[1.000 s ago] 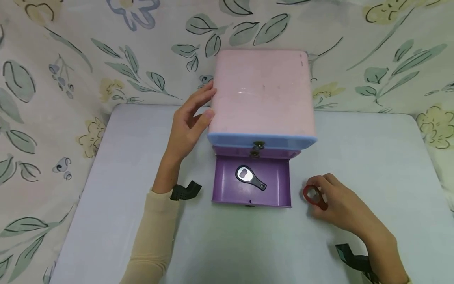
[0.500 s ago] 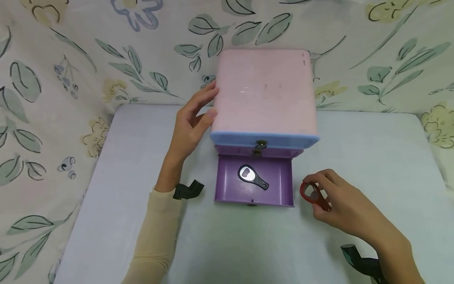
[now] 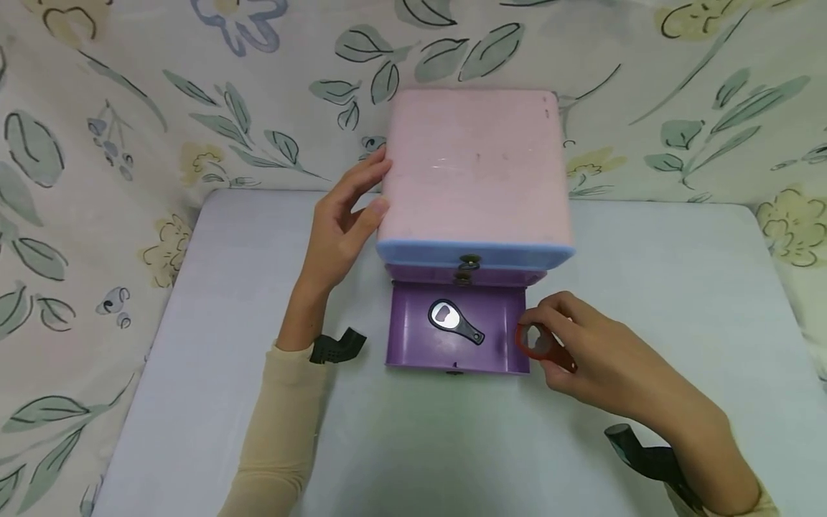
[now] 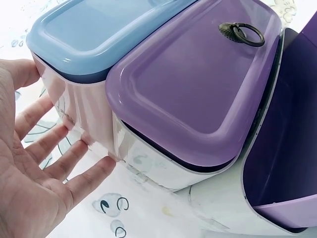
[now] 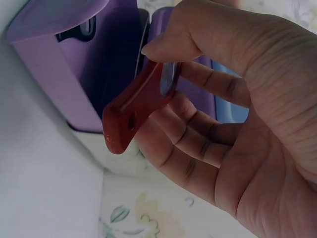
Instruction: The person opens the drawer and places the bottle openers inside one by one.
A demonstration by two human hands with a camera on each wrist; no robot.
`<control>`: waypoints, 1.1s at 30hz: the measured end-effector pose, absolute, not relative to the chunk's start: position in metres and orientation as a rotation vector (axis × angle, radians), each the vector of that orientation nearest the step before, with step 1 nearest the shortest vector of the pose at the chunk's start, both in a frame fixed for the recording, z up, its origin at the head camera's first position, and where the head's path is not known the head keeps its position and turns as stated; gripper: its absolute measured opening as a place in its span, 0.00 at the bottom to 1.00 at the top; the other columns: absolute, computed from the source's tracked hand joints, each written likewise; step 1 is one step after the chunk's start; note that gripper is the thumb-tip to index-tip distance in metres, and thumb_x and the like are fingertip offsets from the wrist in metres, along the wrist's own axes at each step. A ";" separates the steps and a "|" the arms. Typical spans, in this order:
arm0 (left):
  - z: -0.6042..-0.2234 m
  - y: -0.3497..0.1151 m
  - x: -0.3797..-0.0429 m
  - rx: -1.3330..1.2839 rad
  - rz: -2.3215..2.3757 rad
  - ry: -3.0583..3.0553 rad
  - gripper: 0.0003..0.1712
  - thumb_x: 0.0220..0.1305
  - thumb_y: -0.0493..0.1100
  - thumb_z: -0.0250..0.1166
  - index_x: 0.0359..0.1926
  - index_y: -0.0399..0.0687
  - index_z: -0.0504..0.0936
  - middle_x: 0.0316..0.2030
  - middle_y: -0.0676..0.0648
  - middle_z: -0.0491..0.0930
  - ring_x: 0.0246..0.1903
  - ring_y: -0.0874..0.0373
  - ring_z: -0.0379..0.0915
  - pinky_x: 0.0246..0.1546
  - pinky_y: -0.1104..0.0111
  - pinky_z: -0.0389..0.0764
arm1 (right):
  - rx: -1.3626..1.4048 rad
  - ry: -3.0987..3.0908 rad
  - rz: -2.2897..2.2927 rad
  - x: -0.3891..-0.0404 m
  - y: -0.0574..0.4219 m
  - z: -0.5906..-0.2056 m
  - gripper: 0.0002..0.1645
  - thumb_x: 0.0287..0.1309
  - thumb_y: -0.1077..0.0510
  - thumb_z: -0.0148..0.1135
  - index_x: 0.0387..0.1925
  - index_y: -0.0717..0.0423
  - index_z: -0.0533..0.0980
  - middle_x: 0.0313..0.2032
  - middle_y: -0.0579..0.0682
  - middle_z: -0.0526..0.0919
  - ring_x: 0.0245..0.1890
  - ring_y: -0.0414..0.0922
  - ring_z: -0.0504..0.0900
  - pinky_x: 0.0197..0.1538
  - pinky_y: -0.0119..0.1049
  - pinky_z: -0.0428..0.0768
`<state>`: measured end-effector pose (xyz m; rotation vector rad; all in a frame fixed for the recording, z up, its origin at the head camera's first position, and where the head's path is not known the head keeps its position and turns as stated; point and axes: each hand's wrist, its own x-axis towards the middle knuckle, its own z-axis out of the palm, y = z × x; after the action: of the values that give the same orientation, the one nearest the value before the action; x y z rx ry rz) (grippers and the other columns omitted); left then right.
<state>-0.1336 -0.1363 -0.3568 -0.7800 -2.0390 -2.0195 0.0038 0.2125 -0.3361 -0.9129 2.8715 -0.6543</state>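
A small drawer cabinet (image 3: pixel 478 169) has a pink top, a blue upper drawer front and purple drawers below. Its bottom purple drawer (image 3: pixel 413 353) is pulled out, and a black magnifying glass (image 3: pixel 455 321) lies inside. My right hand (image 3: pixel 601 352) pinches a red magnifying glass (image 3: pixel 549 347) between thumb and fingers, by the drawer's right wall. In the right wrist view the handle of the red magnifying glass (image 5: pixel 130 111) points away from the palm. Along the cabinet's left side, my left hand (image 3: pixel 342 230) rests with spread, extended fingers, seen touching the side in the left wrist view.
The cabinet stands at the back of a white table (image 3: pixel 413 445). Behind it and to the left hangs a floral cloth (image 3: pixel 271 86). A ring pull (image 4: pixel 242 34) sticks out from the middle drawer's front. Black straps with mounts (image 3: pixel 339 346) are on both wrists.
My right hand has moved left with the red magnifying glass, from the table beside the drawer up to the drawer's right wall. My left hand stays against the cabinet.
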 end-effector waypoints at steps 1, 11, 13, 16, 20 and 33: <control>-0.357 -0.137 -0.134 -0.782 -2.020 -2.037 0.30 0.74 0.41 0.61 0.72 0.32 0.73 0.79 0.44 0.68 0.76 0.48 0.68 0.68 0.66 0.81 | -0.934 2.872 -0.648 0.003 0.210 -0.335 0.31 0.47 0.66 0.70 0.54 0.41 0.80 0.45 0.38 0.78 0.31 0.28 0.72 0.31 0.23 0.75; -0.358 -0.137 -0.134 -0.782 -2.018 -2.036 0.31 0.73 0.41 0.62 0.72 0.32 0.73 0.79 0.44 0.67 0.77 0.48 0.68 0.68 0.66 0.81 | -1.075 2.814 -0.580 -0.012 0.187 -0.322 0.31 0.49 0.65 0.69 0.56 0.41 0.78 0.47 0.39 0.78 0.32 0.28 0.76 0.33 0.25 0.76; -0.357 -0.137 -0.134 -0.781 -2.017 -2.039 0.30 0.73 0.41 0.61 0.72 0.32 0.73 0.79 0.44 0.67 0.77 0.48 0.68 0.68 0.66 0.81 | -1.094 2.792 -0.572 -0.014 0.182 -0.320 0.31 0.50 0.66 0.69 0.56 0.40 0.78 0.47 0.40 0.78 0.31 0.27 0.76 0.32 0.24 0.76; -0.356 -0.136 -0.134 -0.780 -2.021 -2.040 0.30 0.73 0.40 0.61 0.72 0.32 0.74 0.79 0.44 0.67 0.77 0.48 0.68 0.68 0.66 0.81 | -1.144 2.774 -0.566 -0.017 0.174 -0.319 0.31 0.50 0.67 0.68 0.56 0.41 0.79 0.47 0.41 0.78 0.29 0.28 0.74 0.32 0.25 0.75; -0.356 -0.136 -0.134 -0.781 -2.021 -2.038 0.30 0.73 0.40 0.62 0.72 0.32 0.74 0.79 0.44 0.67 0.77 0.48 0.68 0.68 0.66 0.81 | -1.208 2.759 -0.572 -0.021 0.164 -0.319 0.30 0.50 0.68 0.68 0.54 0.41 0.80 0.45 0.41 0.78 0.30 0.30 0.73 0.32 0.25 0.74; -0.357 -0.136 -0.135 -0.789 -2.029 -2.029 0.30 0.73 0.39 0.61 0.72 0.31 0.73 0.79 0.43 0.67 0.77 0.48 0.67 0.67 0.67 0.82 | -1.395 2.683 -0.504 -0.036 0.141 -0.324 0.28 0.49 0.66 0.74 0.53 0.46 0.80 0.45 0.43 0.80 0.37 0.37 0.75 0.34 0.26 0.75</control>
<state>-0.1346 -0.1363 -0.3568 -0.7892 -2.0290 -2.0290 -0.0357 0.1410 -0.3244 -1.3946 2.6830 -0.5036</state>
